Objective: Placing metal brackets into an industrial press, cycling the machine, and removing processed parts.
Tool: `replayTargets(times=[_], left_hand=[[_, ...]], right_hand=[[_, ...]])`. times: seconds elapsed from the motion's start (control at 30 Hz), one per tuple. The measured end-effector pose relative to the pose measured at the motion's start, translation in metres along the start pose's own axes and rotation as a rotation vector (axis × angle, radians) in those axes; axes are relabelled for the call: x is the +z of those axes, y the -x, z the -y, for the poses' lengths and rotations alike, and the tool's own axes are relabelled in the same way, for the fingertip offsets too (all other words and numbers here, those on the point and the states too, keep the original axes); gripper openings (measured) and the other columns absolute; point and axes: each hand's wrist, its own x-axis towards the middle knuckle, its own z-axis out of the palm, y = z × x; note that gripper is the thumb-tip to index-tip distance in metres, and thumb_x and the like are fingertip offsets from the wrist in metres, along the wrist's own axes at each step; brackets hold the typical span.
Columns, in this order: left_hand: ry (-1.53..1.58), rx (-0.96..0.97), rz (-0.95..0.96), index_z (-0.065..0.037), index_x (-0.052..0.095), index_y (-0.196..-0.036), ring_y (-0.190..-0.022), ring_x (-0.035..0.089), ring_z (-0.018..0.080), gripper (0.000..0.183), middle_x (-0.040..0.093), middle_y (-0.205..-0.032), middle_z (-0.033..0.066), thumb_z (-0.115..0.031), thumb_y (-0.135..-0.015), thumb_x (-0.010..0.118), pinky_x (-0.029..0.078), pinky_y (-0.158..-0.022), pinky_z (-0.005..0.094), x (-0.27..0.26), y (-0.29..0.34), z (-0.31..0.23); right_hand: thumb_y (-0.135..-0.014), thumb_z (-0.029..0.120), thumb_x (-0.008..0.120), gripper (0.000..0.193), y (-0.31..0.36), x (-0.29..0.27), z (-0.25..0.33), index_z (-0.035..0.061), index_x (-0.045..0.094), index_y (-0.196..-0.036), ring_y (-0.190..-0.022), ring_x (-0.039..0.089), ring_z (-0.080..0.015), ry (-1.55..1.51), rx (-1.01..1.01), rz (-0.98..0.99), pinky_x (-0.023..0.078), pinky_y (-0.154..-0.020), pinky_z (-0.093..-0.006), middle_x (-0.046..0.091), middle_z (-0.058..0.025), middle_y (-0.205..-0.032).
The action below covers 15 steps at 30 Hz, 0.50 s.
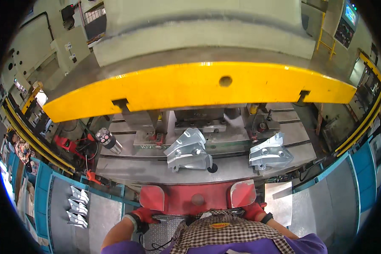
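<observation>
My left hand (145, 215), in a red glove, rests at the left end of a red control stand (197, 198) in front of me. My right hand (253, 211), also red-gloved, is at the stand's right end. The fingers of both hands blend into the red stand, so I cannot see whether they grip anything. Beyond the stand, a bent grey sheet-metal part (186, 151) lies on the press bed (131, 167). Farther right on the bed sits a second sheet-metal part (270, 153). Both are apart from my hands.
The yellow-fronted press ram (241, 86) spans above the die (199, 122). A metal cylinder with a dark top (109, 141) stands on the bed's left. Several metal parts (78, 207) lie on the left grey side table (103, 216); another grey table (326, 203) is at right.
</observation>
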Motion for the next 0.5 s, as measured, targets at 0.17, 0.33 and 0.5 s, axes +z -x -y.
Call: replayTargets(times=[0.17,0.33,0.5], left_hand=[[-0.044,0.024,-0.032,-0.019,0.052,-0.131,-0.122,0.048,0.0319,0.065,0.053,-0.131,0.0128,-0.051,-0.076,0.066,0.038,-0.102,0.0408,-0.003,0.005,-0.002],[-0.254,0.239,-0.342,-0.015,0.053,-0.130,-0.125,0.045,0.0317,0.068,0.052,-0.132,0.0143,-0.050,-0.073,0.067,0.034,-0.105,0.0410,0.009,0.005,-0.010],[0.023,0.034,0.042,-0.008,0.054,-0.127,-0.122,0.049,0.0292,0.059,0.054,-0.129,0.0143,-0.049,-0.083,0.057,0.035,-0.105,0.0437,0.015,0.025,0.006]], right_hand=[[-0.074,0.031,0.065,0.037,0.000,0.008,-0.001,0.0141,0.062,-0.106,-0.110,0.053,-0.0354,-0.015,0.025,-0.011,0.043,-0.094,-0.0435,0.059,-0.0130,-0.116],[-0.080,0.031,0.067,0.041,0.022,-0.037,-0.003,0.0106,0.060,-0.115,-0.108,0.057,-0.0287,-0.426,0.146,0.237,0.044,-0.092,-0.0396,0.061,-0.0124,-0.115],[-0.079,0.020,0.072,0.051,0.014,-0.161,0.002,0.0065,0.054,-0.125,-0.085,0.059,-0.0119,-0.654,0.435,-0.024,0.049,-0.069,-0.0291,0.061,-0.0048,-0.103]])
